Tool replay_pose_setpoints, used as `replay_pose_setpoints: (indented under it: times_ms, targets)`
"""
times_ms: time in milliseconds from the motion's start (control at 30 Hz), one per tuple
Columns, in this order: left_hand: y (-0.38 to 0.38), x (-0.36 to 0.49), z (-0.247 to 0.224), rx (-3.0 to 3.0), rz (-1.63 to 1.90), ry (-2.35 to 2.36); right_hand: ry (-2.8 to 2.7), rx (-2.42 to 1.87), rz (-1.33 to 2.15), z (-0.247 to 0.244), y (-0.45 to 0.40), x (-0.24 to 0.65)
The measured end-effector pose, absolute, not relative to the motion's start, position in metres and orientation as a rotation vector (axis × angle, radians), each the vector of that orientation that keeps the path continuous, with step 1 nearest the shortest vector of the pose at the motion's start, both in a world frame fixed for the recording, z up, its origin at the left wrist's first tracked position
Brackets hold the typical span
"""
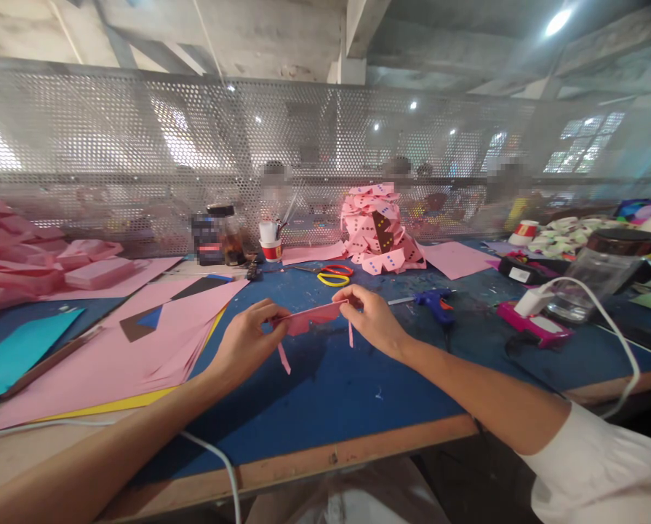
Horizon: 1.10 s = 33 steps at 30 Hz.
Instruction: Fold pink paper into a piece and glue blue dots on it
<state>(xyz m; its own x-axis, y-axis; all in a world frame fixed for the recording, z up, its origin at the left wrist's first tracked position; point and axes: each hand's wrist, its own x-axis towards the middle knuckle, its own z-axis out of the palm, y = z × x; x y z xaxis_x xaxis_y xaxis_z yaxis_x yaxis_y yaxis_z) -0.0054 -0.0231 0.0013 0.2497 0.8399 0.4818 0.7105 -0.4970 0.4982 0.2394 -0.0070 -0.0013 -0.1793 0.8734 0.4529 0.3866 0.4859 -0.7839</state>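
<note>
- I see a perforated metal screen (314, 138) across the upper frame, behind a blue-topped table (325, 411).
- At the center, the pink paper piece (314, 319) is held above the table, narrow pink strips (284, 360) hanging near both its ends.
- Left of center, my left hand (249, 331) has its grip pinched on the piece's left end.
- Just right of center, my right hand (373, 320) has its grip pinched on the right end.
- Above the hands in the frame I make out scissors (325, 274) and a heap of dotted pink pieces (372, 231).
- Right of center lies a blue glue gun (437, 304); pink sheets (107, 356) spread at left.
</note>
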Motion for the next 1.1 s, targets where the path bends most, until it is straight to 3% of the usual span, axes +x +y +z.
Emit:
replay_pose_setpoints:
  times_ms: [1100]
  targets:
    - [-0.026,0.027,0.018,2.457,0.812,1.487,-1.975,-0.958,0.456,-0.005,-0.015,0.231]
